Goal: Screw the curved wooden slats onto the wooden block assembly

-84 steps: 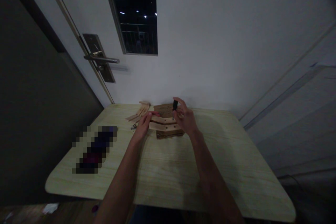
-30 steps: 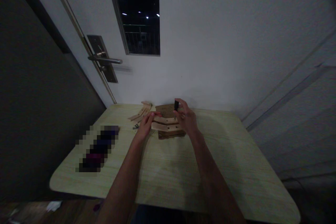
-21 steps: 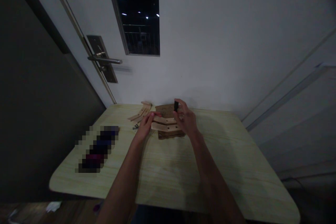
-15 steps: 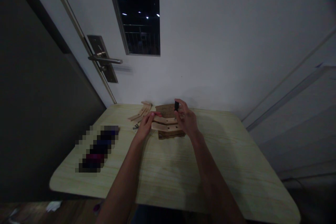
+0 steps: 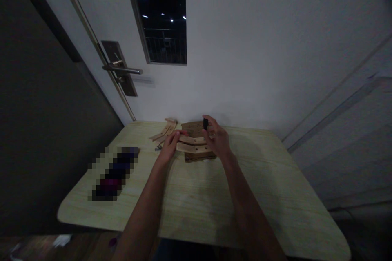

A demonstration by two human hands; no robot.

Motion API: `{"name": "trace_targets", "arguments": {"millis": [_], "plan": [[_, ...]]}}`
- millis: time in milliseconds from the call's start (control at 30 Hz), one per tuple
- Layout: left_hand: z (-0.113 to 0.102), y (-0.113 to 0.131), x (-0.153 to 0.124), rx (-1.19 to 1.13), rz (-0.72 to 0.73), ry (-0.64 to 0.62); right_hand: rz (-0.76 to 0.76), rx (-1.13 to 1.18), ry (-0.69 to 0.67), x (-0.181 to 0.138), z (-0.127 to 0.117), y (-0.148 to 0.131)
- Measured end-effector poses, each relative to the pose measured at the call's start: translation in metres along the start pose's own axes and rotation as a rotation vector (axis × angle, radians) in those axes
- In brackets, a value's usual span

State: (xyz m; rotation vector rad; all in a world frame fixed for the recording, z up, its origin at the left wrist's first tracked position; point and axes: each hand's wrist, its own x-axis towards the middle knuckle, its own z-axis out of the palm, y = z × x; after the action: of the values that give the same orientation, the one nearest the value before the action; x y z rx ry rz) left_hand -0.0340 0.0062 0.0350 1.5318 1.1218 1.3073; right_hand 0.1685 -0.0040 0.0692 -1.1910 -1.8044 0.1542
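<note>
Two pale, bent wooden strips [image 5: 191, 148] with dark holes lie side by side across a rough brown wooden board [image 5: 192, 129]. My left hand [image 5: 171, 143] is closed around the left end of the farther strip. A red patch shows at its fingertips; I cannot make out what it is. Above the right part of the strips, my right hand [image 5: 217, 138] pinches the black handle of a small upright screwdriver [image 5: 205, 123]. Its tip is mostly hidden by the fingers, near a hole in the farther strip.
More bent wooden pieces [image 5: 167, 128] lie behind my left hand, with small metal screws [image 5: 158, 148] beside them. A blurred-out dark object [image 5: 114, 175] is on the left of the pale table [image 5: 190, 200]. The white door [image 5: 245, 69] rises directly behind the table.
The black handle has shifted very slightly left in my right fingers. My left hand and the wooden strips stay in place.
</note>
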Motion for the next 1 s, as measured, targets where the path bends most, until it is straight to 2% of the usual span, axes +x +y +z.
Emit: {"name": "trace_targets", "arguments": {"millis": [833, 1000], "plan": [[0.0007, 0.0033, -0.0012, -0.039, -0.062, 0.003, 0.007, 0.02, -0.033, 0.0005, 0.0002, 0.0036], [0.0004, 0.0019, -0.0002, -0.025, -0.03, -0.001, 0.02, 0.008, -0.022, 0.001, 0.0014, 0.0038]]}}
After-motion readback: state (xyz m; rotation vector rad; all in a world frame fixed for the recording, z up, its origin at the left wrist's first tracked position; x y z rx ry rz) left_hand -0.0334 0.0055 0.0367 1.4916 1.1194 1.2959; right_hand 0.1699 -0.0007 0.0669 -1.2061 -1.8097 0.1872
